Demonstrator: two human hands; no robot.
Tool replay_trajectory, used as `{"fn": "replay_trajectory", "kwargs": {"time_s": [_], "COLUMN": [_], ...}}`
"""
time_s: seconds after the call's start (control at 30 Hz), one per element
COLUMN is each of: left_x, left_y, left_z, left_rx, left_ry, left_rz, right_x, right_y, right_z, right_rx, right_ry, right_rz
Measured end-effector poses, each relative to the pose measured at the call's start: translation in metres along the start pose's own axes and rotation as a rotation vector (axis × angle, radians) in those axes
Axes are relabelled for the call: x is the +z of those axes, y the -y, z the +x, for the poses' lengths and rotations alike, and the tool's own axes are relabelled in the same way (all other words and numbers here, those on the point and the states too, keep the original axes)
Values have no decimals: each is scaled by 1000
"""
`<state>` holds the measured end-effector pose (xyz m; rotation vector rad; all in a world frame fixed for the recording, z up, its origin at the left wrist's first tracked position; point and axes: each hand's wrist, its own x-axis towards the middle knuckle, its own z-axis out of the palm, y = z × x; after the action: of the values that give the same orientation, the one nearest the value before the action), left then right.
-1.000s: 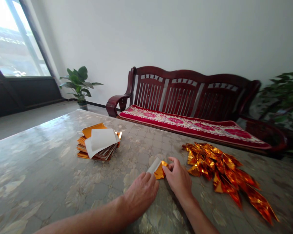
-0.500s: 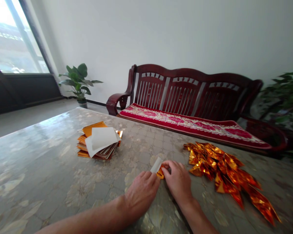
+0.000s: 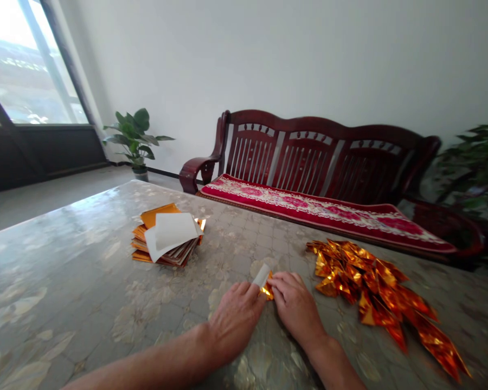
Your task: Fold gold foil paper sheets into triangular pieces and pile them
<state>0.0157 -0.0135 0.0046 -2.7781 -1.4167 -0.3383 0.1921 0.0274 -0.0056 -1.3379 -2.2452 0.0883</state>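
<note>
Foil triangles (image 3: 374, 292) block the hands (image 3: 296, 309) rightward; farther left, apparently, sits a foil stack (image 3: 166, 238).

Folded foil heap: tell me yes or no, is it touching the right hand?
No, the folded foil heap lies on the tabletop, apart from the right hand.

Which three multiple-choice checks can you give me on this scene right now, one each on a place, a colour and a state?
1. Where is the heap of folded gold foil pieces?
A) On the bench seat
B) To the right of the right hand
C) Under the window

2. What colour is the sheet on top of the paper stack?
A) White
B) Red
C) Green

3. What state is the small folded piece in?
A) Lying in the stack
B) Lying untouched
C) Held between both hands

1: B, the heap lies beside that hand.
2: A, pale paper covers the orange-gold sheets.
3: C, the left hand and right hand pinch it.
</note>
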Motion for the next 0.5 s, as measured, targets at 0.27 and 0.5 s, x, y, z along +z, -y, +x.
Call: {"fn": "replay_trajectory", "kwargs": {"time_s": [0.27,0.5], "left_x": [-3,-4], "left_y": [17,33], "left_z": [10,12], "left_rx": [-145,-321], "left_ry": [-82,-89], "left_rz": [-92,-170], "right_x": [-10,-9], "right_y": [12,9], "right_z": [-7,-5], "right_rx": [-54,-58], "right_ry": [100,96], "right_rz": [-164,-124]}}
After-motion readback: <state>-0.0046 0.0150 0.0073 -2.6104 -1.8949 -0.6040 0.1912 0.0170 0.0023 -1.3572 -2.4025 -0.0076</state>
